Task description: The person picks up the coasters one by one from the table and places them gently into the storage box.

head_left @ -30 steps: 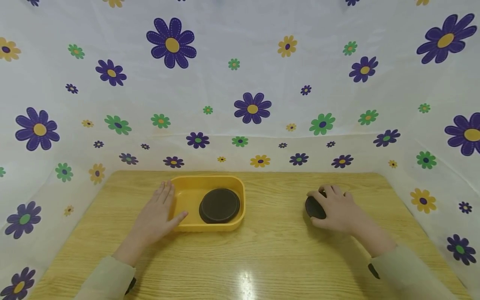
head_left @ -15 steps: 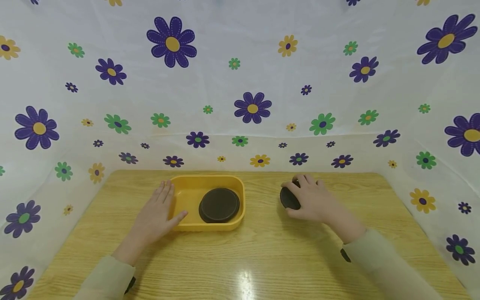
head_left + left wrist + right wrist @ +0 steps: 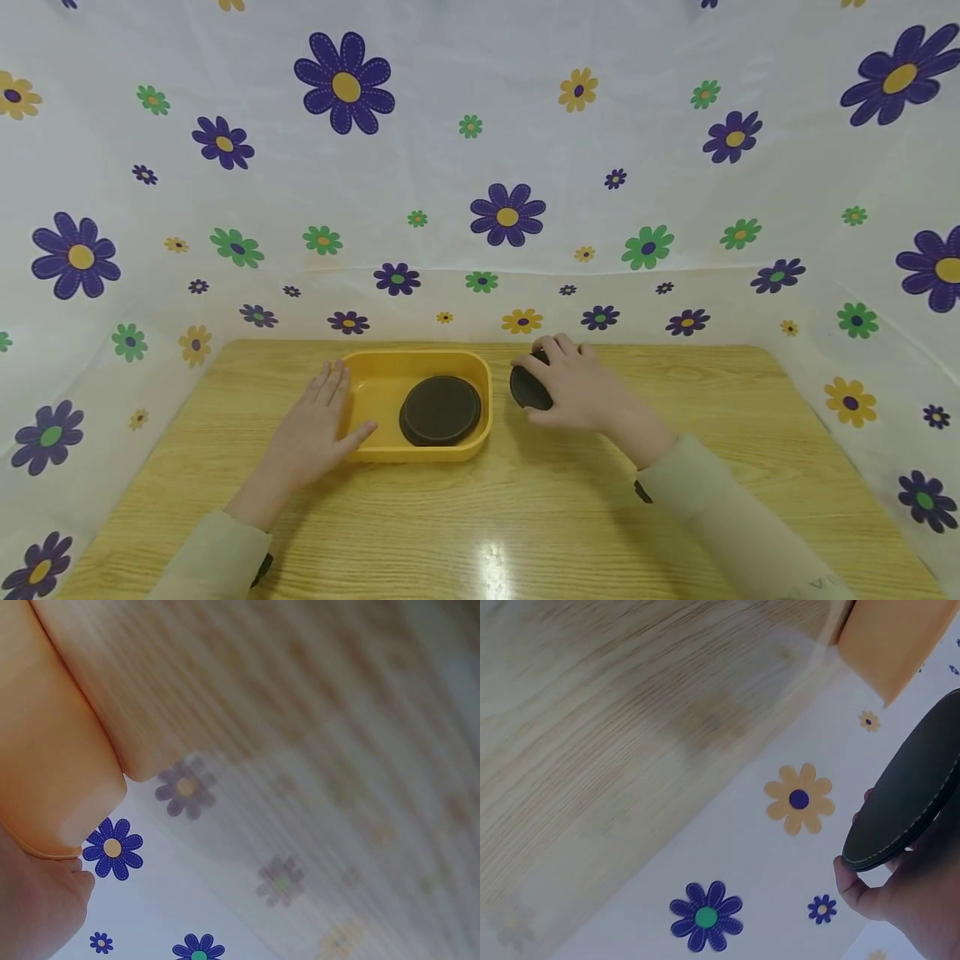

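Note:
A dark round leather coaster (image 3: 529,387) is gripped by my right hand (image 3: 573,387), tilted above the table just right of the yellow tray (image 3: 420,455). Pale stitching runs along its edge in the right wrist view, where the coaster (image 3: 911,787) sits between thumb and fingers. Inside the tray, toward its right end, lies another dark round coaster (image 3: 441,409); it looks thick, perhaps a stack. My left hand (image 3: 311,429) rests on the tray's left side with fingers straight and the thumb spread over the front corner. Only part of that hand shows in the left wrist view.
The tray stands on a wood-grain table (image 3: 450,525), left of centre near the back edge. A white flower-printed cloth (image 3: 420,167) rises behind the table and along both sides.
My right hand has carried the coaster leftward from the right side of the table to close beside the tray. The left hand, the tray and the coaster inside have stayed put.

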Motion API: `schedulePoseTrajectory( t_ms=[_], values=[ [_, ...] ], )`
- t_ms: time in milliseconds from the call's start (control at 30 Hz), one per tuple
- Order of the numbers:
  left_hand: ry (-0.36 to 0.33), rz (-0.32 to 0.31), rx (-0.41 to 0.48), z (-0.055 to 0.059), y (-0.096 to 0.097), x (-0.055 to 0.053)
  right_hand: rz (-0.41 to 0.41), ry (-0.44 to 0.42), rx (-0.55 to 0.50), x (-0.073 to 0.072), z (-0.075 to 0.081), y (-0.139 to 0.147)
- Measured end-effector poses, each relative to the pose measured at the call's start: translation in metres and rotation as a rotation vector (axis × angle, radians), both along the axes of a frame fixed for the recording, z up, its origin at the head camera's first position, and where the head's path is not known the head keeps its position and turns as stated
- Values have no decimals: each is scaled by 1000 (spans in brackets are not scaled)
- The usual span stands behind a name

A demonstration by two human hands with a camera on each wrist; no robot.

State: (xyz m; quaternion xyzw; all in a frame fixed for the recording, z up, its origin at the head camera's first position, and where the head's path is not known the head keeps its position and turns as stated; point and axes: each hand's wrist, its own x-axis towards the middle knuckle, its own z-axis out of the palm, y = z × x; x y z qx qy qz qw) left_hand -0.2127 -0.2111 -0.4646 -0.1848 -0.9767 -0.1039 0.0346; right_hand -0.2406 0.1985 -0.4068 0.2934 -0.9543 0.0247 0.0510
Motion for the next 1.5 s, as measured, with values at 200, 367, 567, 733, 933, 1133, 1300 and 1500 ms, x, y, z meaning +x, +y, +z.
schedulePoseTrajectory(
  t_ms=[200,367,567,733,933,1133,1300,1500],
  values=[
    [11,-1,1,-2,0,-1,25,4,-25,-4,2,-22],
    [15,-5,-1,-2,0,-2,40,16,-29,-10,-1,-39],
    [15,-8,-3,-2,0,-2,65,5,-22,-16,-4,-59],
    [14,-7,1,-1,1,-2,100,-9,-24,-21,-7,-74],
    [5,-4,-1,-1,1,-1,138,-12,-20,-25,-9,-93],
    [15,1,4,0,0,-1,147,-37,19,-27,-9,-112],
    [12,4,4,-2,0,-2,160,-41,47,-28,-13,-125],
    [9,3,1,-2,0,-2,153,-66,79,-28,-23,-135]
  ],
)
